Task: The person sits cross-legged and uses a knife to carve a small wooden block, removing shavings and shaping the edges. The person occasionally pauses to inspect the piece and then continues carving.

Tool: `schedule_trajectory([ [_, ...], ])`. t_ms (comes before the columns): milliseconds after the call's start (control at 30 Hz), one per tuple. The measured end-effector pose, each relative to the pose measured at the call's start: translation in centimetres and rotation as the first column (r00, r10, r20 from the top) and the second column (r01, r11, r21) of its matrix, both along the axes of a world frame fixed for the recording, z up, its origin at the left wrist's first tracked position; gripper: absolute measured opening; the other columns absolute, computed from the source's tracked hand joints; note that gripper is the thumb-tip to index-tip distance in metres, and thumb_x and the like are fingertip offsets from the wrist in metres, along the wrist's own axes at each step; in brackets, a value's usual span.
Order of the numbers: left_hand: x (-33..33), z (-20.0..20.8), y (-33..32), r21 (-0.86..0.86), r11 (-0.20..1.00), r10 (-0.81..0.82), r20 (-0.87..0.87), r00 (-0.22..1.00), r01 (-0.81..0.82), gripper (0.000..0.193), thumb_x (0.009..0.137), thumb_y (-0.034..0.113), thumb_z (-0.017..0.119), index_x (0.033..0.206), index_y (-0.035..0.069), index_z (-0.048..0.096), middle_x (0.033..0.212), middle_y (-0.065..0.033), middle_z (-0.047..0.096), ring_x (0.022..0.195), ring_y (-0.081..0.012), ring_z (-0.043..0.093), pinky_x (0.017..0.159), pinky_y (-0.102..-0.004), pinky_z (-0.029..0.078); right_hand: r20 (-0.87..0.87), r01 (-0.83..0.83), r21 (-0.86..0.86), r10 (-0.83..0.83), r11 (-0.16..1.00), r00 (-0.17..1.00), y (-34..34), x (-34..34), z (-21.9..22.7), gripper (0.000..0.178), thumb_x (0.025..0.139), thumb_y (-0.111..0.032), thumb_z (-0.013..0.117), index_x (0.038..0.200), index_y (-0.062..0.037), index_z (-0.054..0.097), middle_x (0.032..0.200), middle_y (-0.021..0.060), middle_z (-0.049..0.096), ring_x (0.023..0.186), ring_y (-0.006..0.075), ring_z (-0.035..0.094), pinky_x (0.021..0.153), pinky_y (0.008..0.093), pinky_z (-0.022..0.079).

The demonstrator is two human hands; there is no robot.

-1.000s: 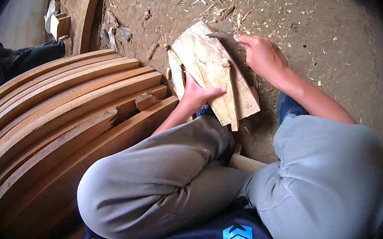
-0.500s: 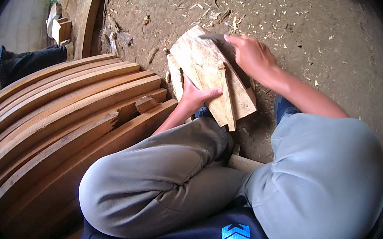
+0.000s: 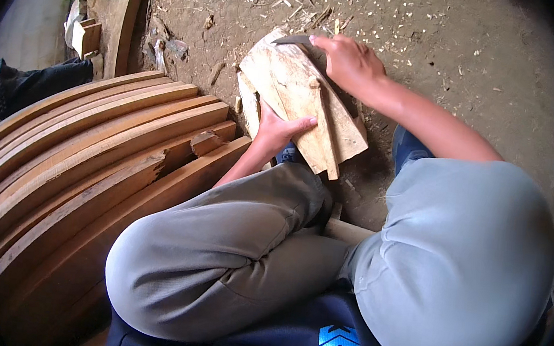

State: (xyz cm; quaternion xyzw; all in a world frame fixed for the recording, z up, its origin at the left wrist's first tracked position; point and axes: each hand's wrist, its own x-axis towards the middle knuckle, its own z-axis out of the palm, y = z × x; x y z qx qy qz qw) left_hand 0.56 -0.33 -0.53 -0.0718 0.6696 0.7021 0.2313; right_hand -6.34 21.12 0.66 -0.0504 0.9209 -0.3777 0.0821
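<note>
Overhead, looking down at a person seated on bare ground.
Slab: a pale, rough, flat piece of wood (image 3: pixel 303 105) with splintered grain and a ragged edge, propped tilted on the ground in front of the knees.
Left hand: the left hand (image 3: pixel 280 128) presses against the slab's lower left edge, thumb and fingers spread and gripping it.
Right hand: the right hand (image 3: pixel 349 63) sits at the slab's top edge, fingers clenched around a dark curved blade (image 3: pixel 296 40) whose tip lies on the wood.
Ground: brown packed dirt (image 3: pixel 475 52), gritty, strewn with pale wood chips.
Planks: long curved planks (image 3: pixel 86 148), smooth and reddish brown, stacked on edge in an arc to the left, close beside the left knee.
Legs: grey trousers (image 3: pixel 230 248), soft cloth, knees bent on either side of the slab.
Room: tight on the left against the planks; open dirt above and to the right of the slab.
</note>
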Motion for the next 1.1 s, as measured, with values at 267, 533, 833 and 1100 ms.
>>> schedule_trajectory([
  [267,0.0,0.2,0.1,-0.009,1.000,0.017,0.027,0.999,-0.017,0.096,0.068,-0.006,0.087,0.139,0.003,0.023,0.130,-0.0177,0.051,0.118,-0.0269,0.059,0.098,-0.0400,0.055,-0.005,-0.004,-0.017,0.004,1.000,1.000,0.4,-0.8,0.2,0.039,0.095,-0.002,0.049,0.128,-0.0121,0.068,0.105,0.0227,0.070,0.087,0.0367,0.071,0.074,0.0454,0.058],
  [533,-0.2,0.3,0.3,0.022,1.000,-0.003,0.003,1.000,0.003,0.097,0.068,-0.007,0.087,0.139,0.002,0.021,0.131,-0.0180,0.051,0.117,-0.0278,0.059,0.098,-0.0408,0.056,-0.007,-0.024,-0.029,0.024,0.999,1.000,1.1,-0.4,0.7,0.041,0.095,0.001,0.049,0.130,-0.0101,0.066,0.094,0.0209,0.073,0.069,0.0291,0.071,0.059,0.0424,0.056],
  [833,0.1,0.5,0.3,0.049,0.998,0.036,0.022,0.999,-0.037,0.098,0.068,-0.006,0.088,0.140,0.001,0.023,0.131,-0.0178,0.051,0.118,-0.0271,0.059,0.100,-0.0406,0.054,0.179,0.014,-0.028,-0.009,0.999,0.984,0.6,-2.0,2.5,0.044,0.091,0.001,0.050,0.128,-0.0148,0.068,0.113,0.0194,0.072,0.088,0.0366,0.073,0.075,0.0451,0.059],
  [1100,0.1,-0.3,-0.3,-0.026,1.000,0.018,0.027,0.999,-0.018,0.098,0.068,-0.005,0.088,0.140,0.002,0.023,0.130,-0.0177,0.052,0.116,-0.0263,0.060,0.096,-0.0399,0.056,0.119,0.091,-0.289,-0.059,0.953,0.991,2.3,0.2,-1.4,0.026,0.097,-0.009,0.058,0.119,-0.0072,0.071,0.115,0.0180,0.071,0.106,0.0304,0.070,0.090,0.0380,0.055],
])
